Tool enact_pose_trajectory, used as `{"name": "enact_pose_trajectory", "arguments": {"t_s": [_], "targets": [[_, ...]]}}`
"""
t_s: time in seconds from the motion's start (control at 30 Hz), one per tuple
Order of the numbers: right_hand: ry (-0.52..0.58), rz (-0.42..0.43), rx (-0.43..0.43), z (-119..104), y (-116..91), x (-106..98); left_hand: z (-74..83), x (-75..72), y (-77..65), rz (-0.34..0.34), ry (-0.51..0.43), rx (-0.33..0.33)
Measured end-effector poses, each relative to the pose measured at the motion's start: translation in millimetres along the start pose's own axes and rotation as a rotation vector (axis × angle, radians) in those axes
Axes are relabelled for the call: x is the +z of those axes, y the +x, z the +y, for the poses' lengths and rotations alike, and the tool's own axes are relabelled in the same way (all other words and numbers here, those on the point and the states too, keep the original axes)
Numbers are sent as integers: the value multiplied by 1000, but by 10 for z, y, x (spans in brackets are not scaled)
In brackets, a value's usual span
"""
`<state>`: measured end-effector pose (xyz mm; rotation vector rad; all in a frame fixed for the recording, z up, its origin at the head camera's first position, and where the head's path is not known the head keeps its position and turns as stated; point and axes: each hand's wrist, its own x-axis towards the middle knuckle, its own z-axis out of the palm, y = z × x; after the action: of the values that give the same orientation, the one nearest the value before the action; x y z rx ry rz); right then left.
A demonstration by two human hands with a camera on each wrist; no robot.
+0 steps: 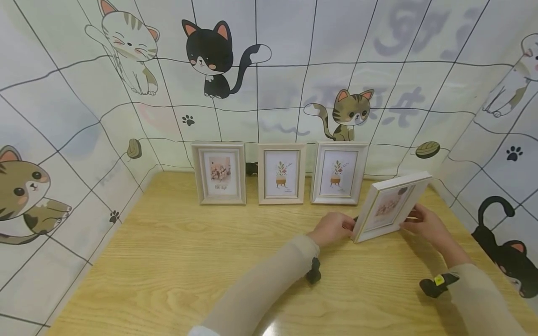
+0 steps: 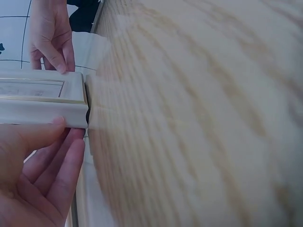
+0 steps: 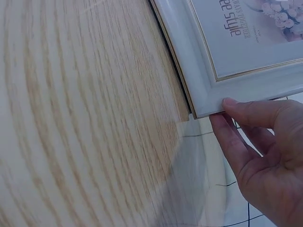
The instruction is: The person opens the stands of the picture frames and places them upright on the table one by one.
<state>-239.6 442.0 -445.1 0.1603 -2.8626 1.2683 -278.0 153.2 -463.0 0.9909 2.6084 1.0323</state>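
Note:
A white picture frame (image 1: pixel 388 205) with a pink flower print stands upright, angled, at the right of the table. My left hand (image 1: pixel 334 228) grips its lower left edge, thumb on the front and fingers behind, as the left wrist view shows. On the opposite side my right hand (image 1: pixel 426 226) pinches the lower right edge; in the right wrist view the thumb lies on the frame's white border (image 3: pixel 203 94). The frame's bottom edge is right at the tabletop. Its back is hidden.
Three more picture frames stand in a row along the back wall: a greyish one (image 1: pixel 221 198), a cream one (image 1: pixel 281 199) and a white one (image 1: pixel 335 199). The wooden table (image 1: pixel 168 261) meets cat-patterned walls (image 1: pixel 286 37) at the back and sides.

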Motion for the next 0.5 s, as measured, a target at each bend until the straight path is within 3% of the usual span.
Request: {"name": "enact_pose_trajectory", "arguments": {"t_s": [0.27,0.5], "targets": [[75,7,-46,41,6,-11,45,3,-32,-18,110,23],[139,2,-65,37,-4,-8,79,-20,-59,-40,101,15]]}}
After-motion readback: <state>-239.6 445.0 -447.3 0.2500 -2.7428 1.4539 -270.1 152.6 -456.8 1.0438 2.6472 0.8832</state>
